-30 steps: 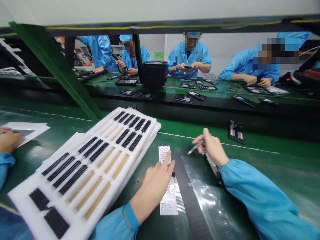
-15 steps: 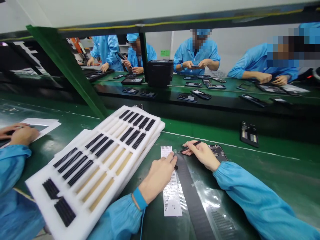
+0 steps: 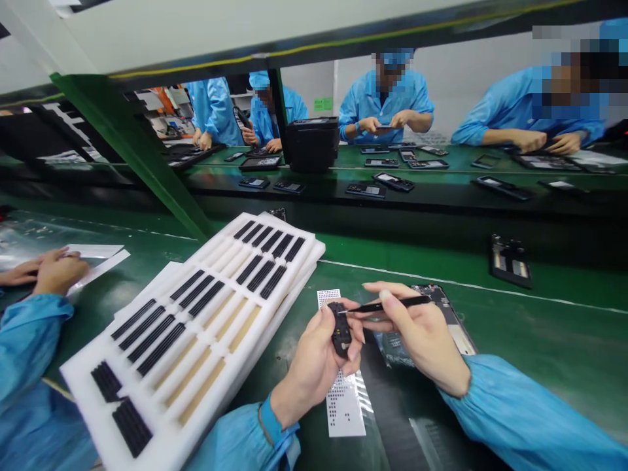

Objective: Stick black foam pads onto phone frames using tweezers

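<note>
Black small part point(image 3: 341, 331) gripped in left hand point(image 3: 314, 350), dark tweezers point(image 3: 387, 305) pinched in right hand point(image 3: 426, 330) just beside it.

Cam: head-worn | looks forward, down | close: left hand point(image 3: 314, 347), right hand point(image 3: 426, 330) | farther: opposite bench point(image 3: 460, 159)

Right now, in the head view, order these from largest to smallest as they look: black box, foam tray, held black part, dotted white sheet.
Foam tray
Black box and dotted white sheet: unsure, the left hand hides part of the sheet
Held black part
</note>
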### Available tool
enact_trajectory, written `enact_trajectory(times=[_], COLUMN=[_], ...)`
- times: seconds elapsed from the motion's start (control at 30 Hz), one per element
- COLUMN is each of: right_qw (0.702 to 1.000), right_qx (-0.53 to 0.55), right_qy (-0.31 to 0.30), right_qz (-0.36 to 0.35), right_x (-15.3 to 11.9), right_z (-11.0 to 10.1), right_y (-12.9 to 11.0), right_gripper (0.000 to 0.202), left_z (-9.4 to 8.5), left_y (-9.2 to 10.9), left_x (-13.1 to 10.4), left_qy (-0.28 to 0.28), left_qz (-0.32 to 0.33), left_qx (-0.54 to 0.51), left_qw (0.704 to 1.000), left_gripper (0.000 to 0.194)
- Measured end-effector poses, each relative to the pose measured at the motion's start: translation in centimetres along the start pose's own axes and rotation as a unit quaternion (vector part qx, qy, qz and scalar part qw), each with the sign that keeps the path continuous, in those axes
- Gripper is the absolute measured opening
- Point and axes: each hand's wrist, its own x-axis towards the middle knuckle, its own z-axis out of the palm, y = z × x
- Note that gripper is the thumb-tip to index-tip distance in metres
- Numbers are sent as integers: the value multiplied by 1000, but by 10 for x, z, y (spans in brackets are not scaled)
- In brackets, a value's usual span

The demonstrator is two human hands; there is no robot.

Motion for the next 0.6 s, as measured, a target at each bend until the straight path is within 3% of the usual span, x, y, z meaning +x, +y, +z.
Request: enact_trajectory(times=[0.13, 0.6], right_qw=[1000, 1000], right_qx=[-3, 2], right_qy=[6, 4], right_qz=[0, 23], right_x=[4, 6], right_z=[1, -1], right_y=[0, 3], right_gripper=[37, 42], left_z=[-2, -4], left_y=[-1, 0], left_x=[0, 0], left_qy=[-1, 12], left_qz=[3, 1], left_qx=[-35, -7], left_qw=[999, 1000], left_gripper=[40, 42])
